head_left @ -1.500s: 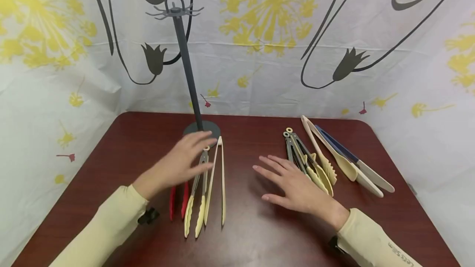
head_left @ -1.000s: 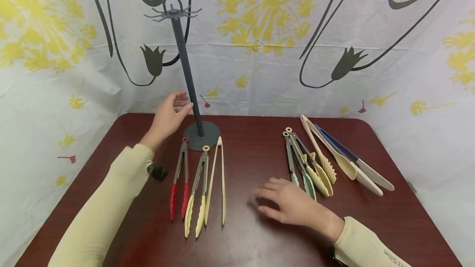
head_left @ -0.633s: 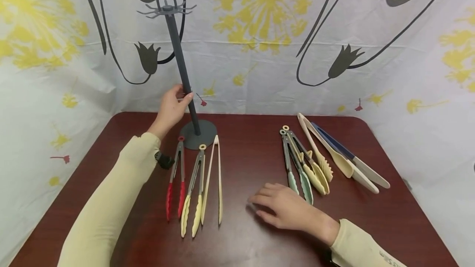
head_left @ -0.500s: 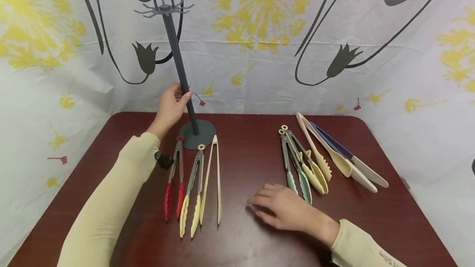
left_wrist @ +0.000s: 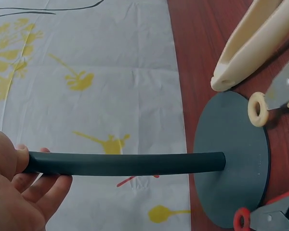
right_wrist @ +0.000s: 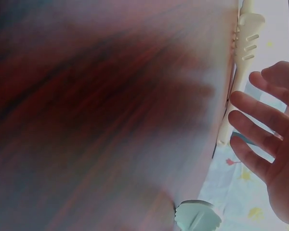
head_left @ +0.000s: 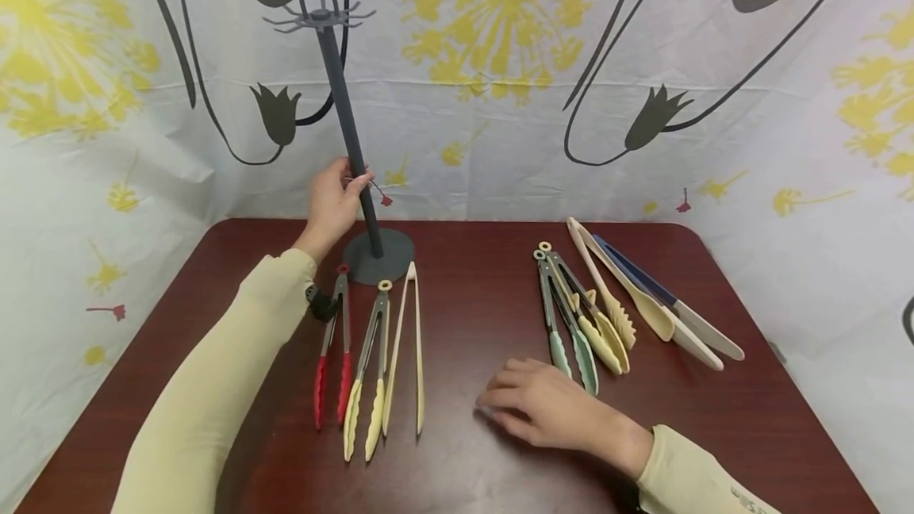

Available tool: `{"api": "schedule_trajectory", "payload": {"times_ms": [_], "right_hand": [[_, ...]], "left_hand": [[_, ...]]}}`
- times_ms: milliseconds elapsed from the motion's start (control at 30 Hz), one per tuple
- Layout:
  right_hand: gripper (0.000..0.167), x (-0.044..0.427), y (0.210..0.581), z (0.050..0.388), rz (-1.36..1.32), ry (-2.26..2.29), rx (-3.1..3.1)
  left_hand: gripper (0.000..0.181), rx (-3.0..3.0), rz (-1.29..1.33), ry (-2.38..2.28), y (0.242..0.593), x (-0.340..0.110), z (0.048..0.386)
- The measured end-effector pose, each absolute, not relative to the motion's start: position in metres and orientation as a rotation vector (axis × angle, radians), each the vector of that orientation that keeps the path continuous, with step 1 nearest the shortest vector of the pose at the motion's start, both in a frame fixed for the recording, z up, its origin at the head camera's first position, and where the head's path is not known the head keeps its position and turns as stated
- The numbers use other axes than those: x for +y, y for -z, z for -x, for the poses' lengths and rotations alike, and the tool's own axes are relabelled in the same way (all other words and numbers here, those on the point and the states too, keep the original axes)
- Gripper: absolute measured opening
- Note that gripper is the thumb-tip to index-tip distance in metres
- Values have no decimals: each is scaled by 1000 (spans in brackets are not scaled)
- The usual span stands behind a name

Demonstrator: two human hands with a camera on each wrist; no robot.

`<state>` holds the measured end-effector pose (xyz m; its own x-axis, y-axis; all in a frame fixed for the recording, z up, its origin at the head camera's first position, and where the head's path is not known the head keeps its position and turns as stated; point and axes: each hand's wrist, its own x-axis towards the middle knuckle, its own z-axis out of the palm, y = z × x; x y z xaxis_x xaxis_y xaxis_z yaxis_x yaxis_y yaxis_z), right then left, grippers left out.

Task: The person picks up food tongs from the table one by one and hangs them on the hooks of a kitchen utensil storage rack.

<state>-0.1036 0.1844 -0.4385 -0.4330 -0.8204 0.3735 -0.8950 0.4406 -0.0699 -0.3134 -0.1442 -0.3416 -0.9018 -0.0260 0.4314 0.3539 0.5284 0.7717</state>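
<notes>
The person's left sleeve (head_left: 203,375) and right sleeve (head_left: 689,466) are pale yellow; dark lettering (head_left: 746,498) marks the right one. A small black device (head_left: 323,303) sits below the left cuff (head_left: 296,264).

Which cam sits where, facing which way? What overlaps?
Head: worn on the head, facing forward and down at the table; both sleeves, left grip and right grip show.
Left wrist: looks along the hook-topped stand toward its base; left grip at lower left.
Right wrist: looks low across the blurred tabletop; right grip at right edge.
Shared: head and left wrist both show the stand and red-ringed tongs.
</notes>
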Motion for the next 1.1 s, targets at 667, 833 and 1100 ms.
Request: {"api": "schedule_trajectory", "payload": {"times_ms": [667, 833, 1100], "right_hand": [[23, 193, 439, 101, -1476, -344, -2414], [22, 194, 438, 98, -1474, -370, -2397], [27, 193, 433, 91, -1473, -350, -2408]], "left_hand": [[28, -2368, 424, 1413, 312, -94, 325], [24, -2346, 555, 1455, 294, -68, 304], [23, -2352, 779, 1531, 289, -31, 255]]}}
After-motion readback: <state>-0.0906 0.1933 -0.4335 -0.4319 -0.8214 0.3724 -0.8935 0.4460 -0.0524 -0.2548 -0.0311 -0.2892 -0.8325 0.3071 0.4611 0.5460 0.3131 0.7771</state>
